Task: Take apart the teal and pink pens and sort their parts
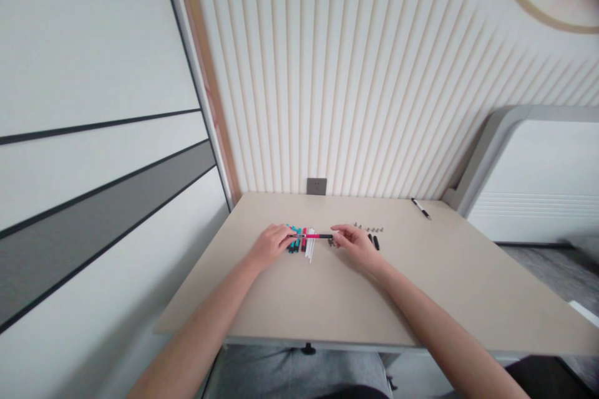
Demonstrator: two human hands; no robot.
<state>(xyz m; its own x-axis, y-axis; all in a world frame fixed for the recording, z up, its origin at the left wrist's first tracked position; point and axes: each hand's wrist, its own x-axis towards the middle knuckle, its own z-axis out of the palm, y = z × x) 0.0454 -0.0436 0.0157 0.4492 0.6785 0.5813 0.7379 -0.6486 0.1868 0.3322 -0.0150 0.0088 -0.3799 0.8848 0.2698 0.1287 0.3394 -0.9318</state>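
A red and black pen [318, 236] is held level above the table between my two hands. My left hand [270, 245] pinches its left end, where a dark and whitish part shows. My right hand [358, 246] has thumb and fingers closed at its black right end. Below the pen lie white thin tubes [310, 252], a red pen barrel [304, 245] and several teal and black barrels [294, 245], partly covered by my left fingers. Small metallic parts [331, 242] lie by my right fingertips. Black pen parts [376, 242] rest just right of my right hand.
A row of small metallic pieces [372, 229] lies behind my right hand. A white and black pen [420, 208] is at the back right of the beige table [327, 305]. A ribbed wall with a dark socket [317, 186] rises behind; a white panelled cabinet [93, 199] stands left.
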